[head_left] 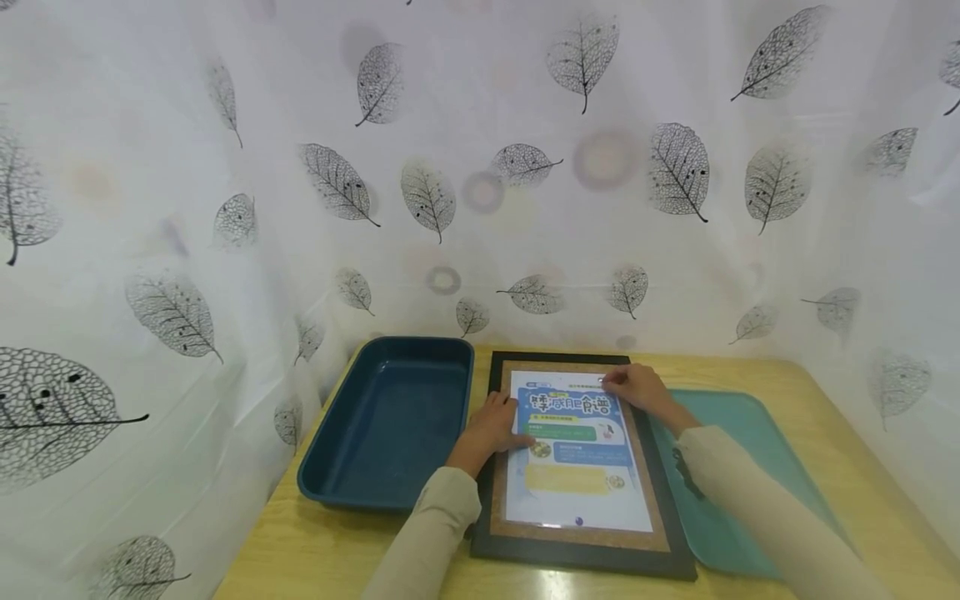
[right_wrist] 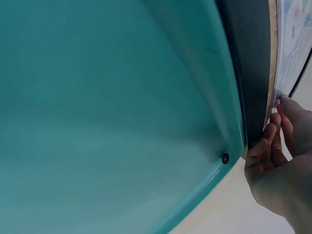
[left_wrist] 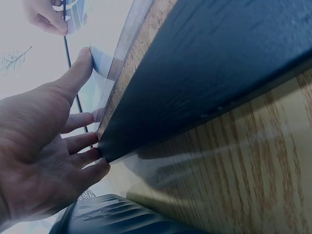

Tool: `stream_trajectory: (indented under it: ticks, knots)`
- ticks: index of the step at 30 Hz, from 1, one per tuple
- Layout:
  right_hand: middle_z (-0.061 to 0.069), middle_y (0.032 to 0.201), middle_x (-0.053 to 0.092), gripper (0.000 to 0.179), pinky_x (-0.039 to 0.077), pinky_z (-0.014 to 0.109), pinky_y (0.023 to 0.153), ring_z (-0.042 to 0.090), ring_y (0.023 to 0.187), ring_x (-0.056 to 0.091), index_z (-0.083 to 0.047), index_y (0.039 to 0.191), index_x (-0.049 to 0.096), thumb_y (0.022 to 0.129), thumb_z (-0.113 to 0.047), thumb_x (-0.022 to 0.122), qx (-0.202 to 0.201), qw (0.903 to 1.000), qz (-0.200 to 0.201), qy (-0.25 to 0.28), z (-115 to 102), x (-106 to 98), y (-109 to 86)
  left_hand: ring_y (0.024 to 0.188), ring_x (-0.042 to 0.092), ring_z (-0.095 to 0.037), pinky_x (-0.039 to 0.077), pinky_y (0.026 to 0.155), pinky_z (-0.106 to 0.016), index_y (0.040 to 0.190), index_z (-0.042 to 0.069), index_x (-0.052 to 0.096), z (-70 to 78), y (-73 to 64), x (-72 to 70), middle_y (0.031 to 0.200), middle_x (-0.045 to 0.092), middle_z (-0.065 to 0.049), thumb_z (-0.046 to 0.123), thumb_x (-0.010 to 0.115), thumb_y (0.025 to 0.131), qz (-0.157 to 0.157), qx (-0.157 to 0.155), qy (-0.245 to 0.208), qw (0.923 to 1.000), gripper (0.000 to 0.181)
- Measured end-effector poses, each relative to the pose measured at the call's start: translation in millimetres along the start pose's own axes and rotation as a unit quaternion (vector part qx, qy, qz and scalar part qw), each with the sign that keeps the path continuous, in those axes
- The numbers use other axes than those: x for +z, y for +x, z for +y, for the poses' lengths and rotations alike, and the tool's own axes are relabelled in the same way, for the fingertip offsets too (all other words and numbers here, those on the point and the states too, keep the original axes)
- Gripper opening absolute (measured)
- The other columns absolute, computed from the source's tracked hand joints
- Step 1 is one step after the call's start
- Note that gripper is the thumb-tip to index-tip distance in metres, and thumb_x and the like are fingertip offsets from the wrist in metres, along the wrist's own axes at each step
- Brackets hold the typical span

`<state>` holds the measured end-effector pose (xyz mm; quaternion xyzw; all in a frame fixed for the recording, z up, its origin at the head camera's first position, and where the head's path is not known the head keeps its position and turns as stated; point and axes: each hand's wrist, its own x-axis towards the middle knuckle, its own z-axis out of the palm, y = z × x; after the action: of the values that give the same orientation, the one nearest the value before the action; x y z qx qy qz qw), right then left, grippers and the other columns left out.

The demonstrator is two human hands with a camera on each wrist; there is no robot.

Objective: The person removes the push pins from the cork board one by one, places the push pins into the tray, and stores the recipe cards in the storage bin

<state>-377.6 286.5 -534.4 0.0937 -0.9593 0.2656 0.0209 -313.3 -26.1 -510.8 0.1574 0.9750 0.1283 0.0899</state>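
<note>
A black-framed cork board (head_left: 495,517) lies on the table with a printed sheet (head_left: 577,508) in a clear cover over its cork. One round purple pushpin (head_left: 579,521) sits at the sheet's bottom edge. My left hand (head_left: 491,429) rests over the board's left side, fingers extended at the frame and thumb over the sheet; the left wrist view shows this hand (left_wrist: 53,131) open-palmed. At the sheet's top right corner, my right hand (head_left: 645,392) pinches with thumb and curled fingers. In the right wrist view a small purplish pushpin (right_wrist: 278,94) shows at the thumb tip, mostly hidden.
Left of the board stands a deep dark blue tray (head_left: 386,502). A shallow teal tray (head_left: 750,433) lies to the right, partly under my right sleeve, with a small dark pushpin (right_wrist: 225,158) in its corner. Behind the wooden table (head_left: 285,550) hangs a leaf-patterned curtain (head_left: 480,250).
</note>
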Motion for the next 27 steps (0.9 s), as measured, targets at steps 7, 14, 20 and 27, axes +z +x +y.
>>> stream_trajectory:
  ticks: [7,14,20,27]
  knots:
    - [0.016,0.101,0.076,0.027,0.055,0.055,0.090,0.035,0.095,0.071,-0.001,0.111,0.076,0.095,-0.022,0.075,0.018,0.9997,0.016,0.002,-3.7,3.0,7.0,0.151,0.035,-0.029,0.038,0.120,-0.048,0.152,0.006,0.050,1.3,-0.8,-2.5,0.165,0.036,-0.013,0.053,0.082,0.086,-0.008,-0.005,-0.003,1.0000,0.087]
    - [0.017,0.108,0.077,0.025,0.054,0.056,0.094,0.038,0.102,0.071,-0.004,0.112,0.078,0.095,-0.022,0.076,0.037,0.9991,0.016,0.015,0.3,6.4,12.7,0.151,0.035,-0.029,0.037,0.120,-0.048,0.152,0.006,0.050,3.2,-0.8,-3.9,0.166,0.035,-0.013,0.052,0.082,0.087,-0.010,-0.009,-0.003,0.9999,0.086]
    - [0.018,0.108,0.076,0.025,0.054,0.055,0.095,0.037,0.102,0.070,-0.003,0.112,0.077,0.095,-0.021,0.075,0.064,0.9974,-0.002,0.034,1.6,5.4,14.9,0.150,0.036,-0.029,0.039,0.119,-0.048,0.151,0.005,0.051,2.6,0.2,-2.7,0.165,0.036,-0.014,0.053,0.082,0.086,-0.007,-0.001,0.002,1.0000,0.086]
    - [0.021,0.114,0.074,0.028,0.054,0.055,0.096,0.039,0.107,0.068,0.000,0.114,0.076,0.097,-0.022,0.073,0.064,0.9973,-0.023,0.029,0.7,4.5,16.4,0.149,0.037,-0.029,0.039,0.119,-0.048,0.151,0.005,0.050,1.1,-2.1,-2.6,0.165,0.036,-0.014,0.053,0.082,0.086,-0.006,0.003,0.004,1.0000,0.087]
